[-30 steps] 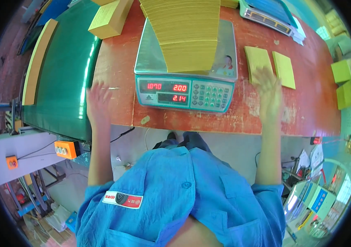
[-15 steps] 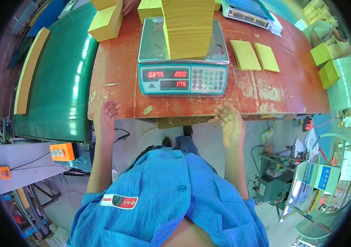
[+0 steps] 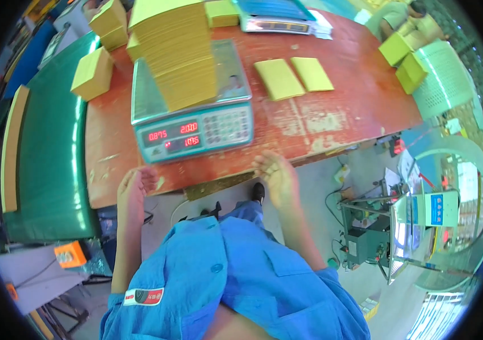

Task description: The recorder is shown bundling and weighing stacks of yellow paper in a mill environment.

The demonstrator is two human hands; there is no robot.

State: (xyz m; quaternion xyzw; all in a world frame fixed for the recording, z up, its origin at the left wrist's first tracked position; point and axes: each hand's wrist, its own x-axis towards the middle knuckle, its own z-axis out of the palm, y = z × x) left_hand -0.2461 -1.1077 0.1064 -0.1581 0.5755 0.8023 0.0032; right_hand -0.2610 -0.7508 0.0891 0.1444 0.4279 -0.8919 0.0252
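Note:
A digital scale (image 3: 227, 126) with a teal body and lit red digits stands on the red worktable (image 3: 332, 116). On its metal pan rises a tall stack of yellow paper sheets (image 3: 182, 68). My left hand (image 3: 132, 190) hovers by the table's near edge, left of the scale's front, its fingers loosely curled and holding nothing. Past the scale's right front corner, my right hand (image 3: 278, 177) is turned palm up with half-bent fingers apart, also empty. Neither hand touches the scale or the paper. Two thin yellow stacks, one wider (image 3: 279, 79) and one narrower (image 3: 312, 74), lie right of the scale.
A yellow paper block (image 3: 92, 75) sits at the table's left edge, beside a green conveyor belt (image 3: 49, 164). Behind is a second scale (image 3: 275, 22). Another person (image 3: 395, 18) is at the far right near yellow blocks (image 3: 411, 72). An orange control box (image 3: 70, 255) is at lower left.
My view has swung to the right, so the table and scale appear shifted left and tilted. The fingers of my left hand look more curled. The tall stack stays on the pan.

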